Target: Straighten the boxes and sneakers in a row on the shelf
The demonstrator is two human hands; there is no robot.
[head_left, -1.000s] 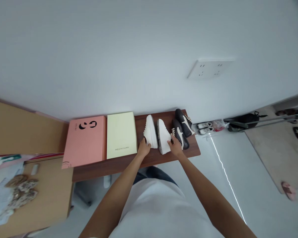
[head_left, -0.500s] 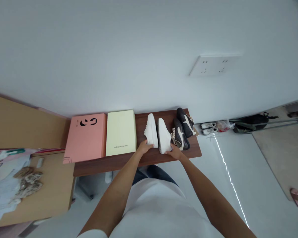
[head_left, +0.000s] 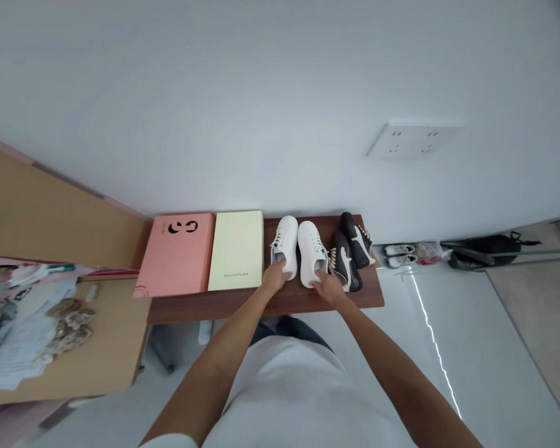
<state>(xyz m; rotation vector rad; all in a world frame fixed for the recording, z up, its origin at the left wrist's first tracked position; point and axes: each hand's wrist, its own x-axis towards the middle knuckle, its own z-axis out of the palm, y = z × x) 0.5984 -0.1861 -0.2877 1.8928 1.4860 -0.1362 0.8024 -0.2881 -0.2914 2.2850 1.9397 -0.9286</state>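
Two white sneakers stand side by side on a dark brown wooden table, toes toward the wall. My left hand is closed on the heel of the left white sneaker. The heel of the right white sneaker is gripped by my right hand. Just right of them, a pair of black sneakers with cream stripes and laces lies tipped on the sides. A pale yellow shoebox sits to the left of the white pair, and a pink shoebox lies beyond it.
The brown table stands against the wall, which carries a socket plate. At left is a tan desk with papers and a patterned hair scrunchie-like bundle. More shoes and a dark bag lie on the floor at right.
Both white sneakers have been turned from their sides to upright, so their laces and openings now face up. My hands keep hold of the heels. The view has shifted slightly.
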